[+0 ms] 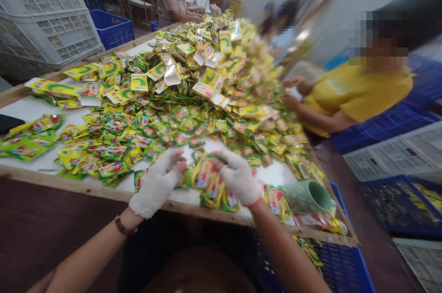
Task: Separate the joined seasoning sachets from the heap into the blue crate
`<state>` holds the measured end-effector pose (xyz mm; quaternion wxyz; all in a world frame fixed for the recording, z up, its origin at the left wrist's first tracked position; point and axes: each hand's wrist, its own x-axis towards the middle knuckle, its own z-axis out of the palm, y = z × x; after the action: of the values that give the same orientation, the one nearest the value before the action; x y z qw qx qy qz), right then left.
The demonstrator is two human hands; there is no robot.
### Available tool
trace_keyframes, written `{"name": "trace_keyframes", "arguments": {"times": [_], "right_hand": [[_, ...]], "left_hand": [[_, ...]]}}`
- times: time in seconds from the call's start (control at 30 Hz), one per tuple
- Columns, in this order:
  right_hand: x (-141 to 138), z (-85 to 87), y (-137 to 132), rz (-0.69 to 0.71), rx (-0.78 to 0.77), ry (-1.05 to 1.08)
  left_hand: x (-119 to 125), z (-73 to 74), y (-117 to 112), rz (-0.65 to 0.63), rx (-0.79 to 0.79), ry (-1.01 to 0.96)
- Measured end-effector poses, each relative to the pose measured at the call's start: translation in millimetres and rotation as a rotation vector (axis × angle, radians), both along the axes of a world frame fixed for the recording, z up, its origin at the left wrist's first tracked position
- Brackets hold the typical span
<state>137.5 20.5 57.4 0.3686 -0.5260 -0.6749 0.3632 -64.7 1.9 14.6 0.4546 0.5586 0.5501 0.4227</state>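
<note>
My left hand [159, 184], in a white knit glove with bare fingertips, hovers over the near edge of the table. Its fingers are loosely curled and apart, with nothing seen between them. My right hand [240, 177], gloved the same way, has its thumb and fingers closed on a small yellow-green snack packet [204, 174]; motion blurs the fingertips. More packets [214, 194] lie under and beside this hand at the edge. A loose heap of green packets [113, 145] spreads left of and beyond my hands.
Opened yellow boxes [172, 74] are piled on the wood-rimmed table [69, 189]. A green cylinder [309, 196] lies at the near right corner. White crates [51, 21] stand left, blue crates [397, 205] right. A co-worker in a yellow shirt [359, 90] sits right; others work farther back.
</note>
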Motion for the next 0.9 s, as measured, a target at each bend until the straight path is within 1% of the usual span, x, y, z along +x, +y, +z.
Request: {"name": "trace_keyframes", "arguments": {"times": [0.03,0.1,0.17,0.23,0.3,0.33,0.37,0.43,0.5,0.53,0.6,0.67,0.7,0.73,0.8,0.9], "right_hand": [[13.1,6.2,3.4,-0.018,-0.036,-0.015],[38.9,12.8,6.9,0.002,-0.100,-0.093],[59.7,10.7,5.5,0.021,-0.133,-0.183],[75.7,3.2,-0.5,0.003,-0.101,-0.270],[90.7,-3.7,-10.1,-0.095,-0.051,-0.397],[98.8,-5.6,-15.9,-0.172,-0.051,-0.484],[107.0,-6.4,-22.2,-0.253,-0.083,-0.585],[122.2,-5.8,-35.6,-0.391,-0.237,-0.790],[132.0,-4.5,-47.8,-0.441,-0.420,-0.915],[134.1,-4.1,-52.6,-0.445,-0.487,-0.943],[133.6,-3.8,-58.8,-0.453,-0.547,-0.946],[129.3,-4.1,-61.2,-0.483,-0.536,-0.930],[126.8,-4.4,-61.5,-0.493,-0.524,-0.931],[124.4,-4.9,-61.5,-0.493,-0.512,-0.940],[120.3,-7.2,-61.5,-0.464,-0.491,-0.984],[117.3,-13.5,-61.6,-0.441,-0.451,-1.012]], "left_hand": [[3.0,5.9,2.3,-0.022,-0.017,0.065],[11.7,15.6,6.2,-0.120,-0.032,0.249],[24.4,19.7,8.7,-0.240,-0.029,0.429],[40.0,18.7,10.2,-0.326,-0.026,0.596],[55.5,16.3,11.2,-0.378,-0.018,0.748],[62.2,16.0,11.6,-0.392,-0.021,0.815],[68.0,16.6,11.8,-0.402,-0.033,0.873],[76.5,20.7,11.7,-0.393,-0.053,0.977],[82.1,26.9,10.7,-0.353,0.005,1.059],[84.4,29.7,9.9,-0.338,0.080,1.081],[89.7,32.5,8.4,-0.341,0.291,1.075],[96.2,30.6,7.2,-0.393,0.462,1.017],[99.7,28.4,6.6,-0.420,0.505,0.985],[102.9,25.7,5.9,-0.444,0.517,0.954],[107.7,21.0,4.3,-0.467,0.480,0.902],[108.2,19.4,2.4,-0.448,0.400,0.819]]}}
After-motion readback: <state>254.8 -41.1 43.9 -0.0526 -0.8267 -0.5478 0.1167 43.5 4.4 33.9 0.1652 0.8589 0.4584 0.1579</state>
